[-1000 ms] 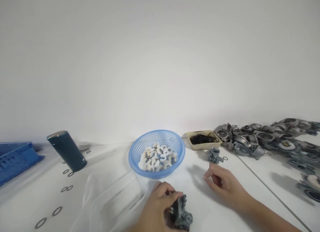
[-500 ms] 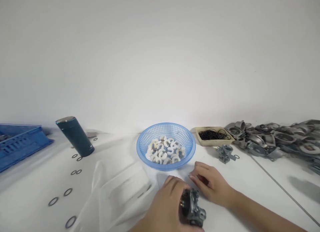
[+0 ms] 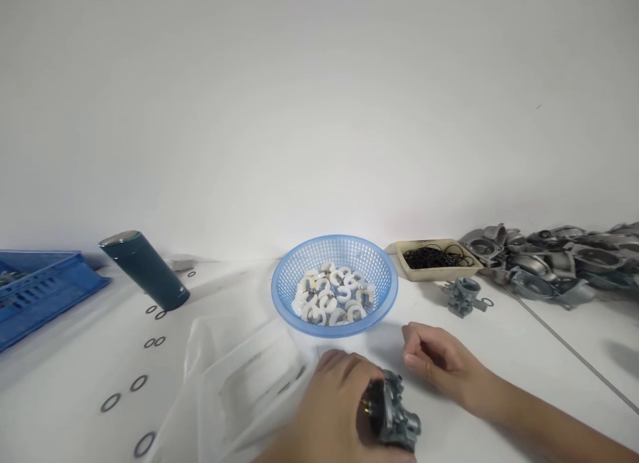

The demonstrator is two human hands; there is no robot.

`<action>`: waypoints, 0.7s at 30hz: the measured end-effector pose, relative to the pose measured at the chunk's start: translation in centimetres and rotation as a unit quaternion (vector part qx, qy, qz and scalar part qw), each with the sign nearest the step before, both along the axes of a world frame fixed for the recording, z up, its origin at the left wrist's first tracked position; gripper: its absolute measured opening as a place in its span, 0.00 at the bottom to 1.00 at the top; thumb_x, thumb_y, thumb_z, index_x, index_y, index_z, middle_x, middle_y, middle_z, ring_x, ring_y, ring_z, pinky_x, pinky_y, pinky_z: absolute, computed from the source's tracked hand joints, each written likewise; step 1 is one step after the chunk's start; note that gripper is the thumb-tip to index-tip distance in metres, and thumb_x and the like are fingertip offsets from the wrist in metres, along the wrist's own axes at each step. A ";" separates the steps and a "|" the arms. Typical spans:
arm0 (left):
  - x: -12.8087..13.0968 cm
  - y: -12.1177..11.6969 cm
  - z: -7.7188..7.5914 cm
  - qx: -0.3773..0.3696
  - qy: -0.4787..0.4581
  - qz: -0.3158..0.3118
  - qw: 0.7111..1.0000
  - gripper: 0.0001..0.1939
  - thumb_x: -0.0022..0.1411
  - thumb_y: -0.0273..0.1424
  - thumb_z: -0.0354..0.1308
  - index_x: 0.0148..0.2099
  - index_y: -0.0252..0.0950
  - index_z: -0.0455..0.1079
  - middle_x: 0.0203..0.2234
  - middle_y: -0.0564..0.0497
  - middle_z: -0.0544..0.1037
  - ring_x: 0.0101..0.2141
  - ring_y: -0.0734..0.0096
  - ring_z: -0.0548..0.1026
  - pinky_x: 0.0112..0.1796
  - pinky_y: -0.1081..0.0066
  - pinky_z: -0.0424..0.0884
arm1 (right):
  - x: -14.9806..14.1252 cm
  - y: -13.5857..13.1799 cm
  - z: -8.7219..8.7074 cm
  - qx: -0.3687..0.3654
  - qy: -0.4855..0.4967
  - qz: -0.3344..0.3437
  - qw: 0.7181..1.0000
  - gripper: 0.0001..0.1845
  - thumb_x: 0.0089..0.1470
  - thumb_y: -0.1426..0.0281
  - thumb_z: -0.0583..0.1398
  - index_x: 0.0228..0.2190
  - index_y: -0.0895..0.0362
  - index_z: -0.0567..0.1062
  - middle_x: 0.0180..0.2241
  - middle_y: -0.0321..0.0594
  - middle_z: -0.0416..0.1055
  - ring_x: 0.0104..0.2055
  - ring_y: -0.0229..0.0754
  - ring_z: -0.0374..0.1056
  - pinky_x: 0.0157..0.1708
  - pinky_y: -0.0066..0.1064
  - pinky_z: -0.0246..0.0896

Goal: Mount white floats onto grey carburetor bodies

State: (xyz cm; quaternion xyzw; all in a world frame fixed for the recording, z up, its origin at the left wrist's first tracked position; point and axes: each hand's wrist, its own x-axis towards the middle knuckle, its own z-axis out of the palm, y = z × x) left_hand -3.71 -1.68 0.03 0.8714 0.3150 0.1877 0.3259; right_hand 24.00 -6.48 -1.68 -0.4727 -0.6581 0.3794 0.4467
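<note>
My left hand [image 3: 334, 410] is closed around a grey cast-metal part [image 3: 397, 416] near the bottom edge. My right hand [image 3: 439, 363] rests on the white table just right of it, fingers curled loosely with thumb and forefinger close together; what they hold, if anything, is too small to see. A blue mesh basket [image 3: 284, 297] with several white C-shaped pieces [image 3: 332, 300] stands just beyond both hands.
A beige tray of black O-rings [image 3: 436, 258] and a lone grey metal part [image 3: 464, 298] lie behind my right hand. A heap of grey castings [image 3: 554, 263] fills the right. A dark green flask [image 3: 144, 270], blue crate [image 3: 40, 290], loose black rings [image 3: 140, 382] and clear plastic bag [image 3: 234, 383] lie left.
My right hand drew back from near the lone metal part toward my left hand. My left hand lifted and turned its metal part slightly. The camera view shifted.
</note>
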 end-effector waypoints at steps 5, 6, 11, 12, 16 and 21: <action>-0.1 -0.2 0.7 -0.039 0.038 0.015 0.998 0.43 0.43 0.50 0.90 0.58 0.43 0.81 0.53 0.46 0.84 0.55 0.39 0.78 0.62 0.48 0.72 | -0.3 -0.5 0.7 -0.020 0.005 0.036 0.999 0.31 0.77 0.42 0.63 0.32 0.53 0.71 0.26 0.28 0.56 0.28 0.39 0.51 0.30 0.33 0.46; -0.2 -0.2 0.7 -0.044 0.039 0.012 0.998 0.43 0.44 0.50 0.89 0.58 0.43 0.80 0.54 0.46 0.83 0.56 0.39 0.77 0.62 0.48 0.72 | -0.4 -0.5 0.8 -0.020 0.004 0.038 0.999 0.30 0.77 0.43 0.64 0.31 0.53 0.71 0.26 0.28 0.56 0.28 0.39 0.51 0.30 0.33 0.46; -0.4 -0.1 0.7 -0.039 0.031 0.000 0.999 0.41 0.47 0.49 0.88 0.60 0.44 0.81 0.54 0.46 0.84 0.56 0.39 0.77 0.60 0.49 0.73 | -0.5 -0.5 0.6 -0.014 0.011 0.017 1.000 0.31 0.76 0.42 0.64 0.32 0.53 0.73 0.26 0.28 0.57 0.28 0.39 0.52 0.30 0.33 0.47; -0.4 -0.2 0.7 -0.035 0.031 0.001 0.999 0.41 0.47 0.49 0.88 0.60 0.44 0.81 0.54 0.46 0.84 0.56 0.39 0.77 0.60 0.49 0.73 | -0.5 -0.5 0.5 -0.013 0.014 0.009 1.000 0.31 0.76 0.40 0.63 0.32 0.53 0.73 0.27 0.28 0.57 0.29 0.39 0.52 0.30 0.33 0.47; -0.4 -0.3 0.8 -0.031 0.030 0.006 0.999 0.40 0.47 0.50 0.88 0.59 0.45 0.81 0.53 0.46 0.83 0.55 0.39 0.77 0.60 0.48 0.73 | -0.8 -0.7 0.7 -0.012 0.016 0.000 1.000 0.33 0.75 0.38 0.62 0.33 0.52 0.72 0.27 0.29 0.57 0.29 0.40 0.52 0.29 0.32 0.49; -0.3 -0.6 1.2 -0.060 0.034 0.025 0.997 0.39 0.46 0.48 0.88 0.57 0.45 0.80 0.53 0.45 0.83 0.56 0.38 0.77 0.61 0.47 0.73 | -1.2 -0.8 1.0 0.003 0.004 0.022 1.000 0.31 0.76 0.42 0.65 0.31 0.53 0.74 0.24 0.28 0.58 0.27 0.39 0.54 0.30 0.32 0.50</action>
